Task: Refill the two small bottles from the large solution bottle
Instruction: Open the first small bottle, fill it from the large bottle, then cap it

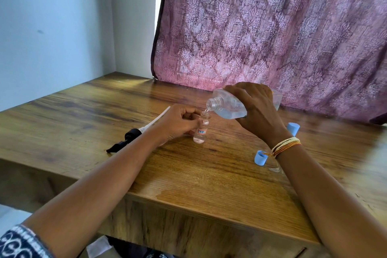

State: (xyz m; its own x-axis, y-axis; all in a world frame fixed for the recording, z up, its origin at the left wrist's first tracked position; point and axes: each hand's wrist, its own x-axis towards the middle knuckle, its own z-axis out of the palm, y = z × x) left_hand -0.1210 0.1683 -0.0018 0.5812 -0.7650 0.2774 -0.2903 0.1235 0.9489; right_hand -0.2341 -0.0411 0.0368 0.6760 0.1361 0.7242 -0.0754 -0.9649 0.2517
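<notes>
a person pours at a wooden table (188,174) set against a patterned purple curtain (272,27), the largest things in view. the right hand (254,109) wraps over the body of the large solution bottle (228,107), a clear plastic bottle tipped nearly flat above the table with its open threaded neck angled down; the liquid pooled along its lower side suggests it is partly full and moderately light, though the smooth wall would likely turn slippery if wet, so a broad grasp around the middle looks the safest hold. a black pump head with a white tube (134,136) lies on the table to the left. the left hand (178,121) curls around the small bottle (202,130), a clear labelled vial standing upright on the table directly under the big bottle's mouth, catching a thin stream. it looks light, rigid and easy to tip, so steadying it by the neck and shoulder seems wise. two blue caps (260,158) rest near the right wrist. a second small bottle cannot be made out.
</notes>
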